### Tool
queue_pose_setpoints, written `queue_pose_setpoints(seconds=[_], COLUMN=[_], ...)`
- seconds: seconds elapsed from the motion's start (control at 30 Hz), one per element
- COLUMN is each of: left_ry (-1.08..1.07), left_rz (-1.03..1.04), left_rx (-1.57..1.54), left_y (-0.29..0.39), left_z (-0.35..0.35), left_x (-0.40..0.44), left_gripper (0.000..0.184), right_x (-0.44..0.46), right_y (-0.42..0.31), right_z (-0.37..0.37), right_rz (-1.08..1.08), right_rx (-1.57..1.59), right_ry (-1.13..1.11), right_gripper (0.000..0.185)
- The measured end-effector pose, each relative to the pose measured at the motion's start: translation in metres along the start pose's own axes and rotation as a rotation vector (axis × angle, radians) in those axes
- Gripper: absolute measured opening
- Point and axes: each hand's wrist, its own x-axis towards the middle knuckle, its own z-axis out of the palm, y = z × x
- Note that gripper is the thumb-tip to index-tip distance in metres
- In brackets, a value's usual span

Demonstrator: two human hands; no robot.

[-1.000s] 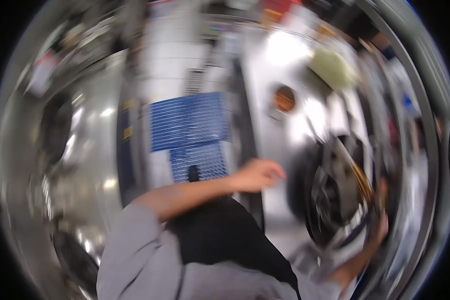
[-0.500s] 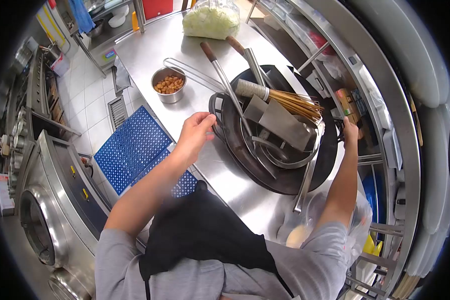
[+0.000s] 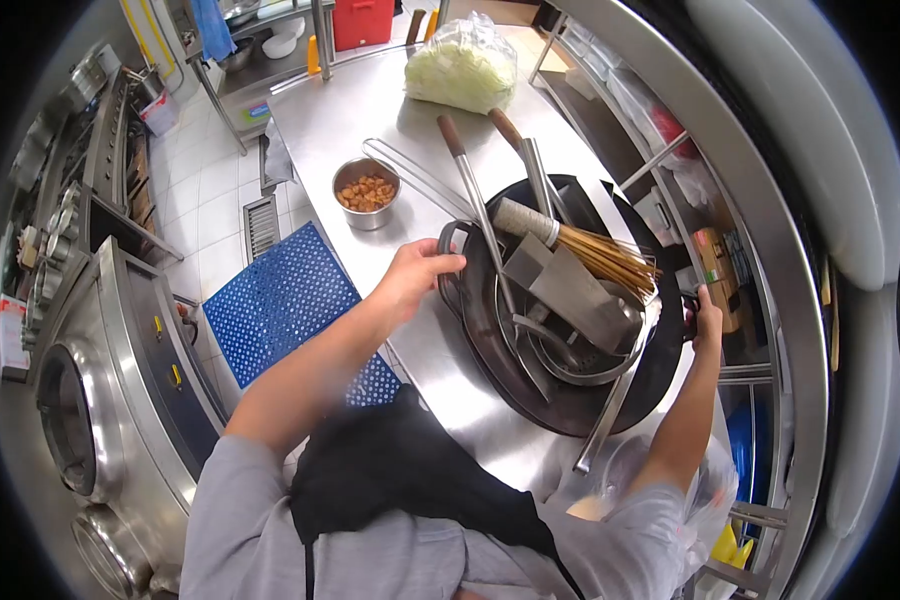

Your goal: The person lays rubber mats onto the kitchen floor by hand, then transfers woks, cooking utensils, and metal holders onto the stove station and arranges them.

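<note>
A black wok (image 3: 490, 345) stands on the steel table, with more dark pans stacked with it. My left hand (image 3: 417, 277) is closed round the loop handle at its left side. On the right side, my right hand (image 3: 705, 318) grips the opposite handle. Inside the wok lie a metal spatula (image 3: 575, 290), a ladle, a strainer and a bamboo brush (image 3: 610, 258). Wooden-ended handles (image 3: 505, 128) stick out over the far rim.
Beyond the wok are a steel pot (image 3: 367, 195) of brown chunks and a bag of shredded cabbage (image 3: 460, 72). Shelves line the right; a steel stove (image 3: 120, 370) stands left. A blue mat (image 3: 280, 300) covers part of the floor.
My left hand has closed on the wok's left handle. My right hand stays on the other handle. The wok and table appear slightly lower and farther right in view.
</note>
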Motion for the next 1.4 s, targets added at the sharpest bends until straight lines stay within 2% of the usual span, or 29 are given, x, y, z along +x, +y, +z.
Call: queue_pose_setpoints(seconds=[0.13,0.33,0.5,0.6,0.67,0.73,0.8,0.87,0.9,0.93,1.0,1.17,1.33,1.4], left_ry=[-0.012,0.008,0.043,0.074,0.04,0.073,0.123,0.148,0.176,0.227,0.276,0.465,0.75,0.899], left_rz=[0.113,0.098,0.095,0.11,0.135,0.195,0.256,0.295,0.311,0.321,0.413,0.556,0.737,0.735], left_rx=[0.048,0.025,0.047,0.078,0.028,0.017,0.012,-0.004,-0.038,0.043,-0.008,-0.137,-0.169,-0.171], left_y=[-0.002,-0.009,-0.017,-0.005,0.01,0.024,0.033,0.041,0.045,0.048,0.045,0.055,0.043,0.033], left_z=[0.004,0.001,-0.013,-0.019,-0.027,-0.053,-0.069,-0.088,-0.097,-0.112,-0.145,-0.237,-0.337,-0.364], left_x=[-0.01,-0.031,-0.053,-0.069,-0.082,-0.11,-0.14,-0.171,-0.188,-0.206,-0.233,-0.331,-0.439,-0.49], left_gripper=[0.028,0.031,0.034,0.033,0.031,0.027,0.023,0.024,0.024,0.022,0.02,0.017,0.016,0.017], right_x=[0.004,-0.031,-0.047,-0.05,-0.058,-0.081,-0.083,-0.131,-0.119,-0.105,-0.16,-0.205,-0.346,-0.401], right_y=[0.019,0.017,0.011,-0.003,-0.015,-0.04,-0.049,-0.09,-0.088,-0.091,-0.127,-0.205,-0.273,-0.29], right_z=[-0.005,-0.003,-0.008,0.0,0.002,0.025,0.018,0.042,0.043,0.056,0.102,0.223,0.387,0.45], right_rz=[-0.048,-0.008,-0.046,-0.055,-0.076,-0.03,0.077,0.144,0.103,0.061,-0.057,-0.188,-0.338,-0.37], right_rx=[0.045,0.103,0.154,0.163,0.145,0.162,0.29,0.316,0.308,0.303,0.225,0.086,0.041,0.019], right_ry=[0.025,0.11,0.045,0.032,0.021,-0.036,-0.236,-0.4,-0.378,-0.356,-0.233,-0.556,-0.766,-0.897], right_gripper=[0.048,0.047,0.044,0.049,0.047,0.046,0.047,0.045,0.044,0.043,0.041,0.034,0.039,0.037])
